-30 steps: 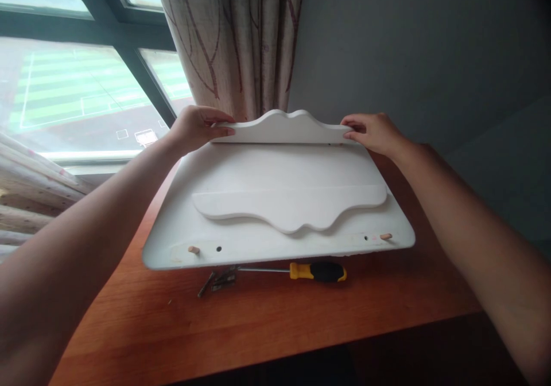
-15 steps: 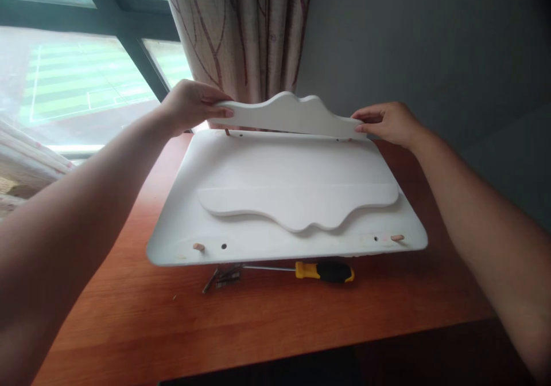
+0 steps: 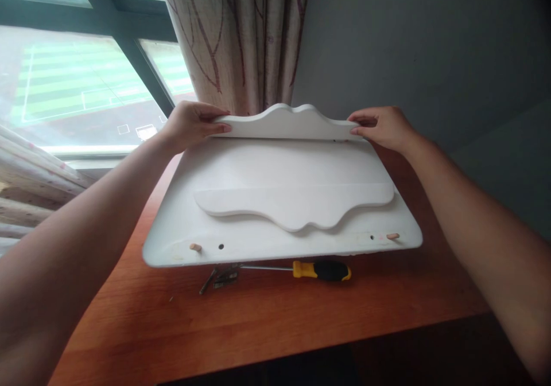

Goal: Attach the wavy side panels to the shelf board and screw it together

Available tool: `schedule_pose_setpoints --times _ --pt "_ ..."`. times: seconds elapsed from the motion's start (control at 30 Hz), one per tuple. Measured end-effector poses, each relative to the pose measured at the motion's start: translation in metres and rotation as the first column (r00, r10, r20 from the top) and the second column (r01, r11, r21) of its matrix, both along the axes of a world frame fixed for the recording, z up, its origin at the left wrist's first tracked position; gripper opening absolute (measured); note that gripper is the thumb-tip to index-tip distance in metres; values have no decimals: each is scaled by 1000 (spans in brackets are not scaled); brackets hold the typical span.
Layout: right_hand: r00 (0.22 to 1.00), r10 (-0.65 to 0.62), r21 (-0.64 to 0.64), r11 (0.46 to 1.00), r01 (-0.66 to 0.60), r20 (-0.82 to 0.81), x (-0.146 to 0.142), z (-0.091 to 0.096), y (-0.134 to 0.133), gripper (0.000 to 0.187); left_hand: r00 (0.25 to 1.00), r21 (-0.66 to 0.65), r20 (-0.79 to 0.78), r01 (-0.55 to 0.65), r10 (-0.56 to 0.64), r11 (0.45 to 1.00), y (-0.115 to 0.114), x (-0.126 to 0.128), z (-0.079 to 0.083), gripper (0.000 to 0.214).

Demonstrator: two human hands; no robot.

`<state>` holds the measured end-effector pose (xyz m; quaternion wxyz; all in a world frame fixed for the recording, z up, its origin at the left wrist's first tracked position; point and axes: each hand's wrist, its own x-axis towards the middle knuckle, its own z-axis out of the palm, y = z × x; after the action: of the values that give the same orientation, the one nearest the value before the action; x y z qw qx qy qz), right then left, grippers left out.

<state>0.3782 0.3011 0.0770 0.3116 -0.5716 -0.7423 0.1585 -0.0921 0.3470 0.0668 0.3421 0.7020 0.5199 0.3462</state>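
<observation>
Both hands grip a white wavy-edged panel (image 3: pixel 286 123) by its ends, my left hand (image 3: pixel 191 125) at one end and my right hand (image 3: pixel 385 129) at the other. It stands upright along the far edge of a larger white board (image 3: pixel 172 225), wavy edge up. The dowels at that edge are mostly hidden behind it. A second wavy panel (image 3: pixel 297 205) lies flat on the board. Near the front edge stick up two wooden dowels, one on the left (image 3: pixel 195 247) and one on the right (image 3: pixel 393 236), each beside a dark hole.
The board rests on a reddish wooden table (image 3: pixel 258 328). Just in front of it lie a yellow-and-black screwdriver (image 3: pixel 322 271) and several metal screws (image 3: pixel 221 277). Behind are a patterned curtain (image 3: pixel 241 36), a window on the left and a grey wall (image 3: pixel 422 47).
Both hands have lowered the wavy panel onto the far edge of the board. Its gap on the left has closed, and the far-left dowel is now covered.
</observation>
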Motion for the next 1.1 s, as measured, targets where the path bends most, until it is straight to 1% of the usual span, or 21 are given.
schedule_pose_setpoints --times 0.07,0.17,0.33,0.43,0.5,0.6,0.7,0.8,0.87,0.93,0.97,1.03,1.1 --pt "1000 11 2 1000 -11 16 0 0 1 32 1000 20 21 17 -18 1000 1 -1 -2 72" --pt "998 11 1 1000 -11 69 -1 1 1 30 999 32 42 -2 1 999 2 0 -3 71" --pt "991 -8 29 1000 4 136 -3 2 -3 31 1000 49 6 -21 21 999 2 0 -3 65" --pt "986 -19 44 999 12 168 -4 1 -5 30 1000 60 -6 -25 26 998 3 0 -5 65" --pt "988 -7 39 999 1 154 -5 0 -5 29 1000 57 2 -25 25 998 4 0 -6 66" --pt "997 11 13 1000 -12 81 -6 0 -3 25 999 40 30 -13 12 999 3 1 -3 66" --pt "1000 -9 1 1000 9 -6 -5 13 -2 24 992 64 122 10 -17 998 4 2 7 61" --pt "994 -63 73 995 69 -85 -3 40 -1 27 979 185 197 7 -44 983 8 4 22 56" --pt "995 -68 97 992 75 -72 -1 58 -1 29 981 224 189 -3 -40 975 9 6 30 56" --pt "998 -65 77 995 66 -16 0 69 -1 31 985 218 171 -7 -32 976 6 7 32 55" --pt "998 -64 59 996 62 25 -1 71 -2 31 986 223 165 -10 -27 975 3 8 32 54" --pt "990 -74 40 997 70 121 -3 67 -4 30 988 256 154 -11 -30 967 -8 10 31 52" --pt "973 -120 88 991 104 198 -8 57 -7 27 994 350 105 -29 -8 936 -23 14 33 48"
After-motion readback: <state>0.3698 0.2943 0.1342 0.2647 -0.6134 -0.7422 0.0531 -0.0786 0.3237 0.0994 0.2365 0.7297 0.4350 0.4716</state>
